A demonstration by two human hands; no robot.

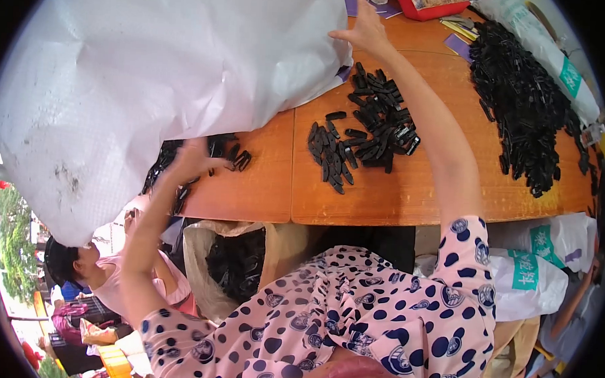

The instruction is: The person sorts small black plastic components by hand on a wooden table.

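A large white woven plastic sheet or sack (187, 55) billows over the left of the table, close to both hands. My right hand (367, 31) is stretched far forward at its right edge, thumb and fingers apart, with the thumb tip by the sheet. Slightly blurred, my left hand (194, 160) is at the sheet's lower edge, thumb standing out to the right and fingertips hard to make out. Around it lie small, long black plastic pieces (239, 160), partly covered by the sheet. A looser pile of similar black pieces (369, 128) sits mid-table, left of my right forearm.
The orange-brown wooden table (248, 197) bears a big heap of black pieces (522, 104) at right. Below its front edge stands an open sack of black pieces (235, 264). White bags (528, 287) rest lower right. Another person (103, 275) is at lower left.
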